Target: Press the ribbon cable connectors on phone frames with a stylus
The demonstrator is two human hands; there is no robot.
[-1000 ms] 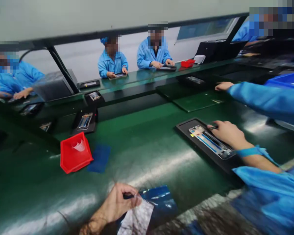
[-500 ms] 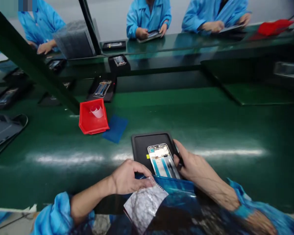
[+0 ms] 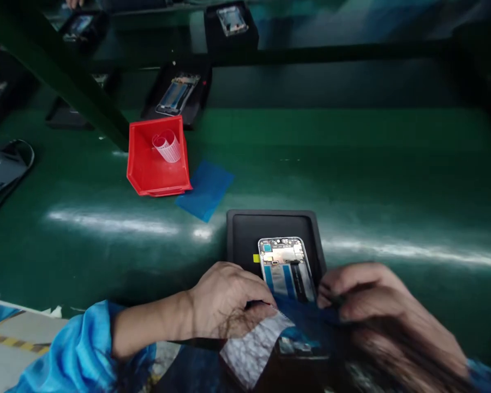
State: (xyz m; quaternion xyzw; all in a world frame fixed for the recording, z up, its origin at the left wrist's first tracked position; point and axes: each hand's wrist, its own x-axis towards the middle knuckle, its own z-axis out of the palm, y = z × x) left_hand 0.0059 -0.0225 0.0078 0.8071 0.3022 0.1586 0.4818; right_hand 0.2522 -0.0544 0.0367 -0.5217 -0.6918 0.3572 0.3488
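A black tray (image 3: 245,234) lies on the green belt just ahead of me, with an open phone body (image 3: 286,265) in it, showing blue strips and a circuit board. My left hand (image 3: 229,300) is closed at the tray's near left corner, its fingers pinching a silvery sheet (image 3: 253,346) that lies under a glossy blue film (image 3: 306,316). My right hand (image 3: 368,303) is blurred at the tray's near right corner, its fingers curled around a thin dark tool (image 3: 334,300) at the film's edge. The film covers the phone's near end.
A red bin (image 3: 147,169) holding a white roll (image 3: 167,146) stands to the left, with a blue sheet (image 3: 207,188) beside it. More black trays with phones (image 3: 178,95) lie farther back. A green beam (image 3: 61,71) slants across the upper left.
My view has tilted down, away from the people across the belt. The tray with the phone now lies directly in front of me. My right hand has dropped from the phone's side to the blue film.
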